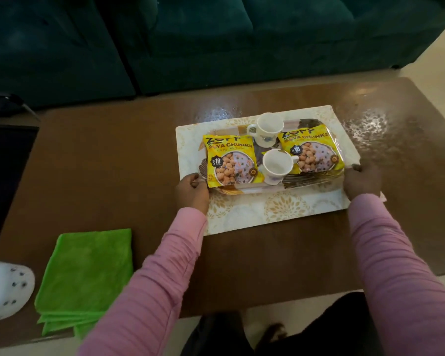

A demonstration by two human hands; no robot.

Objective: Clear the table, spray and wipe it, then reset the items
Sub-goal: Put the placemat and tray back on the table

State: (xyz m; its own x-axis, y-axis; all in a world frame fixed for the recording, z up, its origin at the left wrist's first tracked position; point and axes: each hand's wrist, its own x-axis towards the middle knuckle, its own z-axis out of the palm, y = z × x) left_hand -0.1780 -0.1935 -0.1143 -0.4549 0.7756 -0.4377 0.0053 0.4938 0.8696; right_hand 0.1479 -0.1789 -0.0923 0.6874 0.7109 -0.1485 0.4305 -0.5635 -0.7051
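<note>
Yellow packets (233, 163) and white cups (276, 165) fill tray (257, 191).

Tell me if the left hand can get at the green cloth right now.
Probably yes: only bare table lies between the left hand and the green cloth. But that hand grips the tray's left edge and would have to let go first.

l hand (190, 191) & r hand (361, 183) grip opposite ends of the tray (244, 192), on a floral placemat (275, 210) on the brown table (100, 163). on tray: left soya chunks pkt (231, 163), right soya chunks pkt (311, 152), far white cup (267, 129) & near white cup (276, 167) btwn them. folded green cloth (88, 276) at table's front-left.
</note>
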